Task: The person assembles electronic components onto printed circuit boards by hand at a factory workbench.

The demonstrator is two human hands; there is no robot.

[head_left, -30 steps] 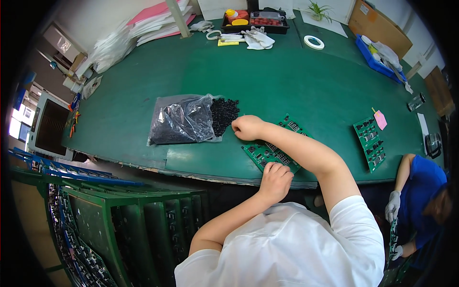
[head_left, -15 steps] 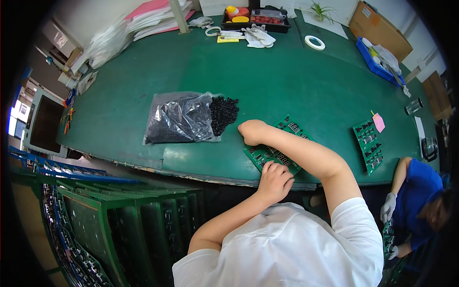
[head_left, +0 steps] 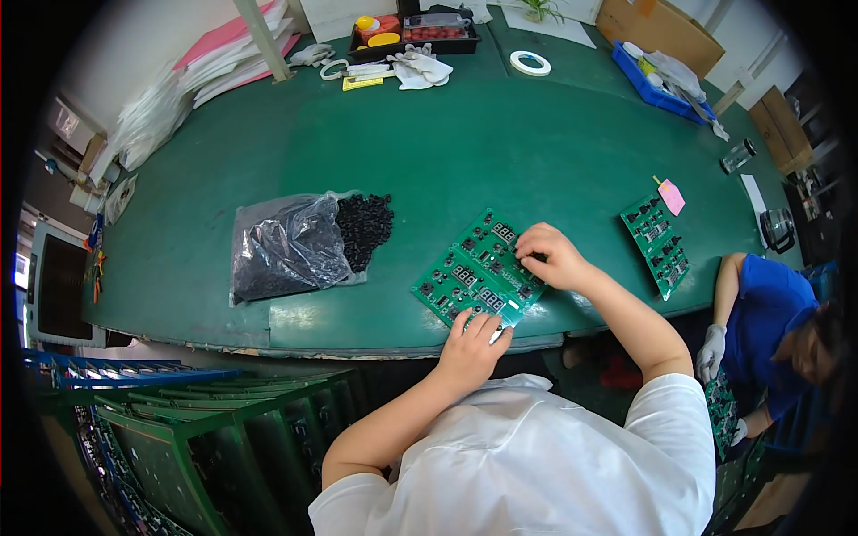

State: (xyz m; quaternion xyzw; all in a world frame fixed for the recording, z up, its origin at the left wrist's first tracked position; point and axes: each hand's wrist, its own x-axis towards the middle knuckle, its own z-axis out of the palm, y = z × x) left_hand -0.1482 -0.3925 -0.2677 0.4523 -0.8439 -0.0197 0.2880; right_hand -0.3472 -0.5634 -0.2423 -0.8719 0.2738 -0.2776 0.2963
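Note:
A green circuit board panel (head_left: 487,272) with digit displays and black buttons lies tilted on the table in front of me. My left hand (head_left: 474,351) rests on its near edge, fingers apart and touching the board. Over the board's right part, my right hand (head_left: 551,256) is closed in a pinch; whatever is between the fingertips is hidden. Left of the board, a clear plastic bag (head_left: 286,246) full of small black parts lies on its side. Loose black parts (head_left: 365,230) spill from its mouth.
Another circuit board (head_left: 655,246) with a pink tag (head_left: 670,196) lies to the right. A co-worker in blue (head_left: 769,322) with gloved hands holds a board there. Along the back are a black tray (head_left: 416,36), a tape roll (head_left: 530,63) and a blue basket (head_left: 661,85). Green racks (head_left: 206,438) stand lower left.
My right hand has moved from beside the loose black parts rightward to the board's right part, uncovering the board. My left hand stays at the near edge. The whole view has shifted.

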